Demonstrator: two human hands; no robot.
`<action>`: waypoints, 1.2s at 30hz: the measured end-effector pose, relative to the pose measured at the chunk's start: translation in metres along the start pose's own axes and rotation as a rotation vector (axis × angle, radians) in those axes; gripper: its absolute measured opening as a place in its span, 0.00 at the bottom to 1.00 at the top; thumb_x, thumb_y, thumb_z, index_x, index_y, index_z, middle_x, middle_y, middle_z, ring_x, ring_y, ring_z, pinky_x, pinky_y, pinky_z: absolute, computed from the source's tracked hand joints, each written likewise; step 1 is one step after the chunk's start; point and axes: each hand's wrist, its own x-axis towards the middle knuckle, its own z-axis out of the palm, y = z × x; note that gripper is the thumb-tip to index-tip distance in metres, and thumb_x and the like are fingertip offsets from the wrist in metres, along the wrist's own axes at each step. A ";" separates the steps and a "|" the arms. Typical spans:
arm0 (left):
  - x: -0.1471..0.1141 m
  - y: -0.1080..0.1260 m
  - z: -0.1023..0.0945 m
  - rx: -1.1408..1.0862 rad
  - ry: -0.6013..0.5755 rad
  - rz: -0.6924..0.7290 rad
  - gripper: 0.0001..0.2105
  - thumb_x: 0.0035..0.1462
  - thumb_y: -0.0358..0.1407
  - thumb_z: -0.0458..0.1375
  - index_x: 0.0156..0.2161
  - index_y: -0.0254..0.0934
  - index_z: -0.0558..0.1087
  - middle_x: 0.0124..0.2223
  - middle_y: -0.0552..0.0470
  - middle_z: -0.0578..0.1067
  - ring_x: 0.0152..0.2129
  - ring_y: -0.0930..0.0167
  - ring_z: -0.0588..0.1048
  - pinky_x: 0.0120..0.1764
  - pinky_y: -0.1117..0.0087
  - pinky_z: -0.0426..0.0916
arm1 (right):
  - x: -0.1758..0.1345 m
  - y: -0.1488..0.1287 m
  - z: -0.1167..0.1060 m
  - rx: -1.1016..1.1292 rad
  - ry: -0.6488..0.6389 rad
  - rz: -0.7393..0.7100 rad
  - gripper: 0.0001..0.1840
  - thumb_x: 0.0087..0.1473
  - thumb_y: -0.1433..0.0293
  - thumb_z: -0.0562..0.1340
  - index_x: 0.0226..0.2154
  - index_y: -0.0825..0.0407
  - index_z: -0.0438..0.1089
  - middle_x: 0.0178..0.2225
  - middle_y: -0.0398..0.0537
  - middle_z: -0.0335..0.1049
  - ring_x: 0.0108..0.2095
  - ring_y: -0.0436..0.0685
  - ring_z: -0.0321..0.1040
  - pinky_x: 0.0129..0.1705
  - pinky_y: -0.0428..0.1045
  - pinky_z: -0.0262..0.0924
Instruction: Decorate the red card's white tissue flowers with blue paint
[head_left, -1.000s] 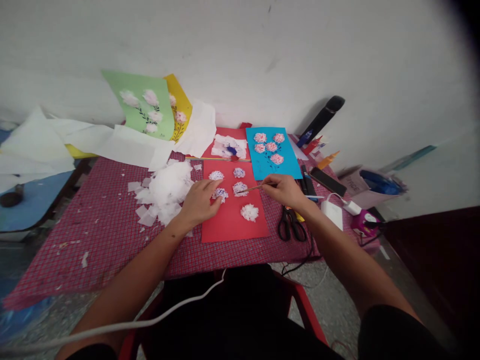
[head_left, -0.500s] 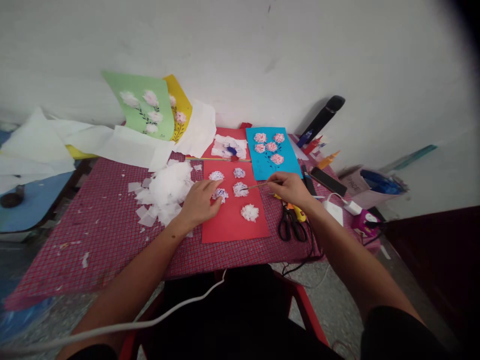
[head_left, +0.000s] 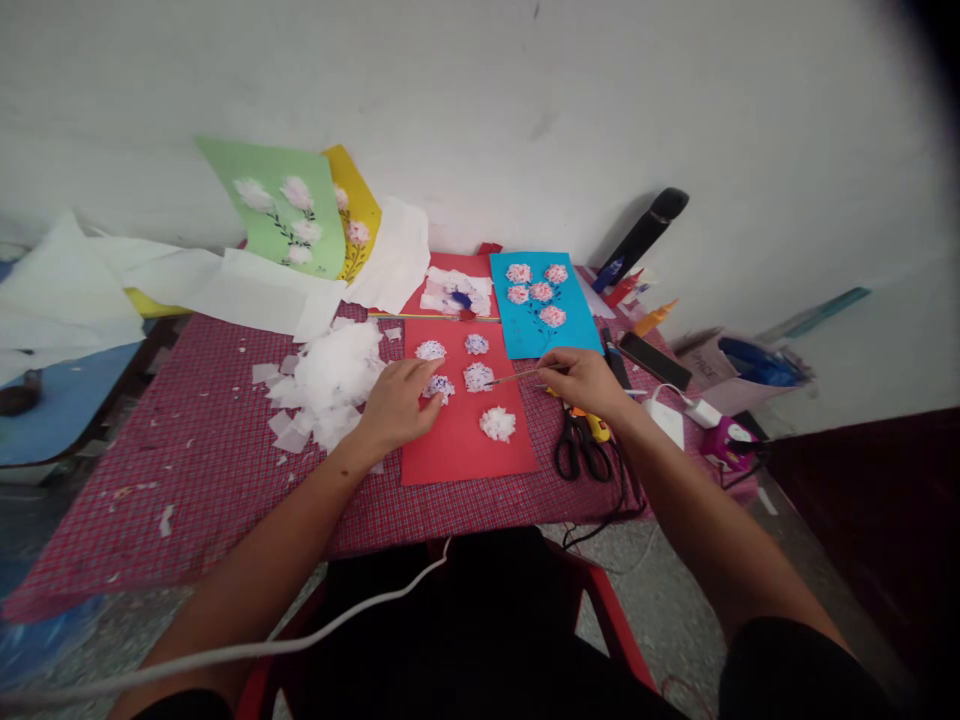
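Note:
My right hand [head_left: 576, 380] pinches a thin paintbrush [head_left: 517, 376], whose tip is at a white tissue-paper flower [head_left: 478, 377] with blue specks. This flower is on a red sheet of paper [head_left: 465, 450], along with several others. Most of them carry blue dots, while the lowest flower [head_left: 497, 424] is plain white. My left hand [head_left: 401, 400] rests at the sheet's left edge, fingers apart, beside a blue-dotted flower [head_left: 440, 388]. Above the sheet lies a crumpled tissue [head_left: 457, 292] with a dark blue paint blot.
White tissue squares [head_left: 330, 380] are heaped left of the sheet. To the right are black scissors [head_left: 581, 450], a phone [head_left: 656, 361], a charger and paint tubes. A blue card [head_left: 529, 335] with pink flowers lies behind; a green card [head_left: 277, 210] leans on the wall.
The brush tip has shifted slightly to the right on the speckled flower, with my right hand moving a little. My left hand stays nearly in place.

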 end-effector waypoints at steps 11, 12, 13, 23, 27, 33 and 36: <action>0.000 0.001 -0.001 -0.006 -0.004 -0.003 0.23 0.64 0.38 0.56 0.64 0.38 0.68 0.56 0.41 0.76 0.53 0.57 0.74 0.59 0.53 0.69 | -0.002 0.006 -0.002 0.013 0.024 0.015 0.10 0.53 0.63 0.62 0.30 0.50 0.77 0.29 0.47 0.79 0.30 0.57 0.71 0.34 0.50 0.60; 0.000 0.001 -0.001 -0.003 0.000 0.000 0.23 0.64 0.38 0.56 0.64 0.38 0.68 0.56 0.41 0.76 0.53 0.57 0.75 0.59 0.53 0.69 | -0.002 0.006 -0.001 0.014 0.024 0.018 0.11 0.53 0.63 0.62 0.29 0.51 0.77 0.29 0.47 0.79 0.29 0.57 0.71 0.33 0.50 0.59; 0.000 0.000 0.000 0.000 0.004 0.001 0.23 0.65 0.38 0.56 0.64 0.38 0.68 0.56 0.41 0.76 0.53 0.57 0.75 0.59 0.53 0.69 | -0.002 0.006 0.000 0.016 0.029 0.020 0.11 0.53 0.62 0.62 0.29 0.51 0.77 0.29 0.47 0.79 0.29 0.57 0.71 0.33 0.50 0.59; -0.001 0.000 0.001 0.004 0.004 0.005 0.23 0.64 0.38 0.57 0.64 0.38 0.68 0.56 0.42 0.76 0.54 0.58 0.74 0.59 0.54 0.68 | -0.006 0.005 -0.008 -0.050 0.082 0.036 0.11 0.54 0.63 0.61 0.29 0.51 0.77 0.28 0.47 0.78 0.29 0.57 0.71 0.33 0.50 0.58; -0.001 0.000 0.001 0.010 0.016 0.009 0.23 0.65 0.37 0.57 0.64 0.38 0.68 0.56 0.42 0.76 0.53 0.58 0.75 0.59 0.55 0.68 | -0.007 0.004 -0.002 -0.085 0.077 0.003 0.11 0.55 0.65 0.61 0.30 0.51 0.78 0.29 0.48 0.79 0.29 0.56 0.71 0.32 0.50 0.57; -0.001 0.000 0.000 0.009 0.012 0.004 0.23 0.65 0.38 0.57 0.64 0.38 0.68 0.56 0.42 0.76 0.54 0.58 0.75 0.59 0.55 0.68 | -0.009 0.006 -0.001 -0.121 0.072 -0.059 0.11 0.56 0.66 0.61 0.31 0.52 0.79 0.29 0.46 0.79 0.28 0.54 0.71 0.32 0.48 0.56; -0.001 0.000 0.000 0.003 0.014 0.005 0.23 0.65 0.38 0.57 0.64 0.39 0.68 0.57 0.43 0.76 0.54 0.58 0.74 0.60 0.55 0.68 | -0.010 0.005 -0.002 -0.144 0.117 -0.052 0.10 0.56 0.67 0.62 0.31 0.52 0.78 0.29 0.47 0.80 0.29 0.55 0.72 0.32 0.48 0.58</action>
